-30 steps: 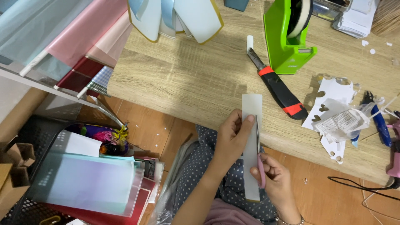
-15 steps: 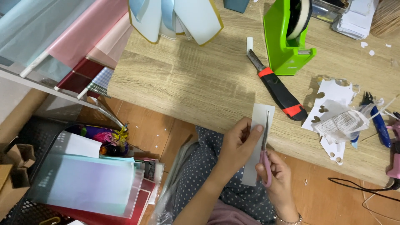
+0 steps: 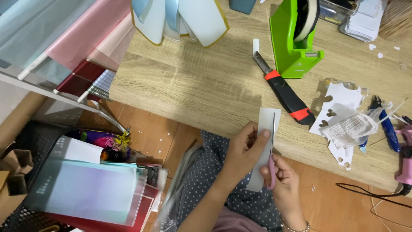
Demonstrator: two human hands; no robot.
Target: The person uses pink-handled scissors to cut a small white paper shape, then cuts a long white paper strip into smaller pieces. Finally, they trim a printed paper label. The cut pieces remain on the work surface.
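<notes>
Right hand (image 3: 285,182) on pink scissors (image 3: 272,154)

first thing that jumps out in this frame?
The two hands at bottom centre: the left hand pinches a white paper strip while the right hand works pink-handled scissors along it. Beyond them on the wooden table, a bright green tape dispenser stands beside a black-and-red utility knife.

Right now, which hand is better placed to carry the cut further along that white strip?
The right hand: it grips the pink-handled scissors, blades already lying along the white paper strip. The left hand pinches the strip, steadying it.
</notes>
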